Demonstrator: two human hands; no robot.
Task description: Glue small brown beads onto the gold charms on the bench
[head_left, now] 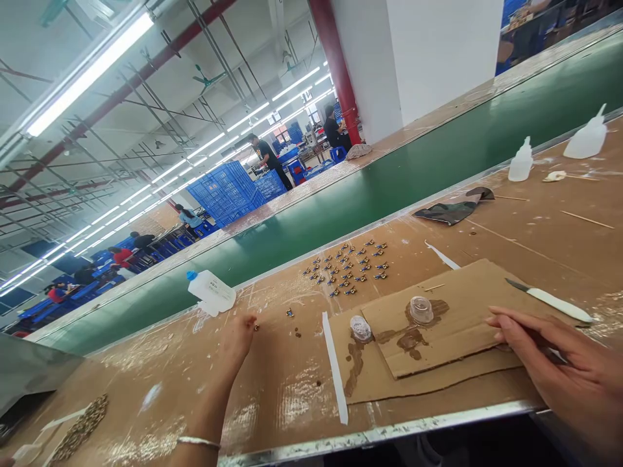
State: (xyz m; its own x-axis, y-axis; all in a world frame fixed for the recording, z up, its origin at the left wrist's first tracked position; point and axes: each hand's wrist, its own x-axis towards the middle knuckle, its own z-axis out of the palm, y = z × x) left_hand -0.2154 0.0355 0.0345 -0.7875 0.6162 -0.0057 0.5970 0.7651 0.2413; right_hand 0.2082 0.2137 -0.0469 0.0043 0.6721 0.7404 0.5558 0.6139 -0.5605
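My left hand [237, 340] is closed in a pinch above the brown tabletop, with a small brown piece [256, 327] at its fingertips. To its right lie one small blue-and-yellow figure [290, 312] and a few tiny brown round pieces [298, 333]. My right hand [559, 363] is closed, thumb and fingers pressed together, over the right end of a cardboard sheet [457, 337]; what it holds is hidden. On the cardboard stand a clear small cup [421, 310] and a cup with whitish contents [361, 329], amid dark wet stains.
Rows of small blue-and-yellow figures [346, 267] lie beyond the cardboard. A white-handled knife [559, 305], camouflage cloth [455, 209] and plastic bottles [520, 161] are at right. A blue-capped bottle [211, 292] stands left, near the green conveyor belt [311, 224]. Several people work farther off.
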